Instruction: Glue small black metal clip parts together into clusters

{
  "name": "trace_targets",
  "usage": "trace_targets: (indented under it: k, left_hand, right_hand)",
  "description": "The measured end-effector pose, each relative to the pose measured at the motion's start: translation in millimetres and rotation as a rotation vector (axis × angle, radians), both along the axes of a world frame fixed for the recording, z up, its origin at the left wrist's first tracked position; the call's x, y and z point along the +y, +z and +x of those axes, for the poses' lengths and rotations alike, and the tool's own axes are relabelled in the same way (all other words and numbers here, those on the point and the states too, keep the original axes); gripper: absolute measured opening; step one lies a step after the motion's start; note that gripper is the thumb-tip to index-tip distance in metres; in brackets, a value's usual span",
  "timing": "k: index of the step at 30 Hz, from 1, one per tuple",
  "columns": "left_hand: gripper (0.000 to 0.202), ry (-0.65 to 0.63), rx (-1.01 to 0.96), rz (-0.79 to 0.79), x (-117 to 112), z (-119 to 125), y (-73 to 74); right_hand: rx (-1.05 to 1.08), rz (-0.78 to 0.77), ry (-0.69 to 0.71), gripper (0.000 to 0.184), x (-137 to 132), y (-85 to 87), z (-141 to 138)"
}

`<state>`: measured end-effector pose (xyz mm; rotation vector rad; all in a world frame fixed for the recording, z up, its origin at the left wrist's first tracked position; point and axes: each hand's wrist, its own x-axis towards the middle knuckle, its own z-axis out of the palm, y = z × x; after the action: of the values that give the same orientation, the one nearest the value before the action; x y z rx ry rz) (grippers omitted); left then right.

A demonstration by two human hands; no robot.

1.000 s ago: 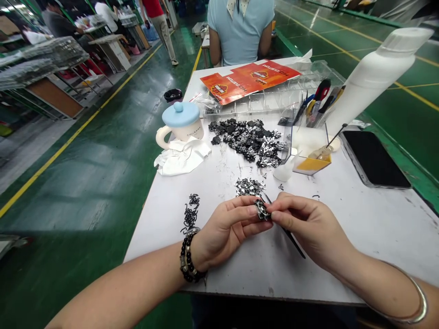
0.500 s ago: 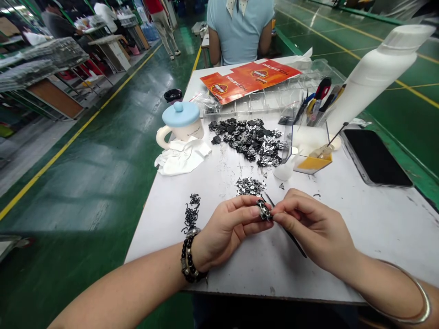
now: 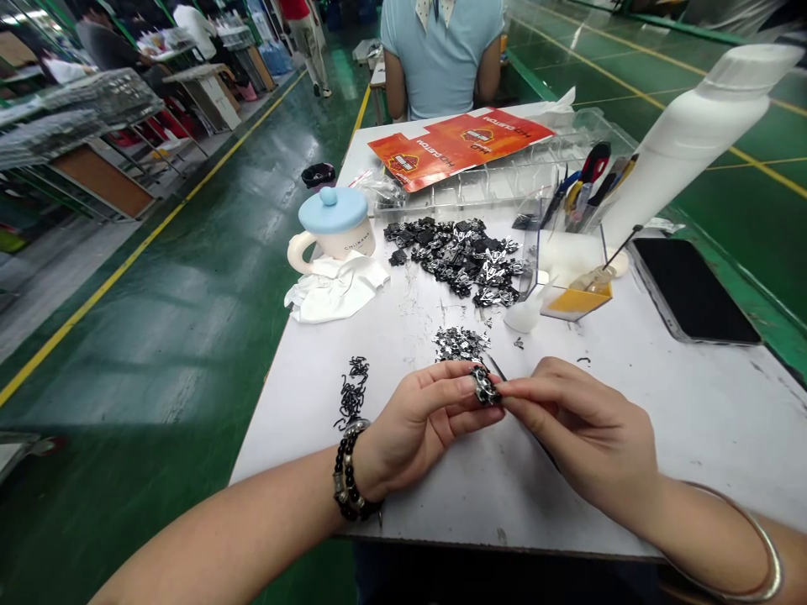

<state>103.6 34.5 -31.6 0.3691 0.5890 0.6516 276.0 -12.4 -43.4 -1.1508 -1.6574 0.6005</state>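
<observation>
Black-silver part (image 3: 484, 388) in left fingers (image 3: 455, 390); right fingers (image 3: 526, 389) pinched at edge.

Part (image 3: 485, 386) in hands (image 3: 413, 420), heap (image 3: 450, 260) behind on table (image 3: 283, 433), mug (image 3: 344, 239) left of heap, phone (image 3: 697, 290) right.

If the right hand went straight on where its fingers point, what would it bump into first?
Probably the small black-and-silver piece held in the left hand. The fingers of the right hand look close against its edge, perhaps touching it.
</observation>
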Motion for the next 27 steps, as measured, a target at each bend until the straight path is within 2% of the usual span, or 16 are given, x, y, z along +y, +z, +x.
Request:
trace_targets:
  k: [8,13,15,18,23,27]
  left_hand:
    - [0.021,-0.018,0.005,0.014,0,0,0.2]
    - [0.016,-0.029,-0.002,0.032,0,-1,1.6]
    - [0.015,-0.023,-0.006,0.037,0,-2,1.8]
    - [0.021,-0.042,-0.02,0.049,1,-3,0.7]
    - [0.038,-0.085,-0.054,0.095,-1,-4,-1.5]
    - [0.037,-0.111,-0.074,0.118,-2,-4,-0.8]
  right_hand:
    - [-0.076,0.094,0.011,0.025,3,3.1,1]
    - [-0.154,0.216,0.075,0.047,1,8.8,4]
    - [-0.147,0.191,0.065,0.051,1,9.1,7]
    - [-0.078,0.069,0.0,0.053,4,7.0,14]
    - [-0.056,-0.045,0.139,0.042,11,5.0,20]
    - [-0.053,-0.05,0.177,0.031,11,6.8,18]
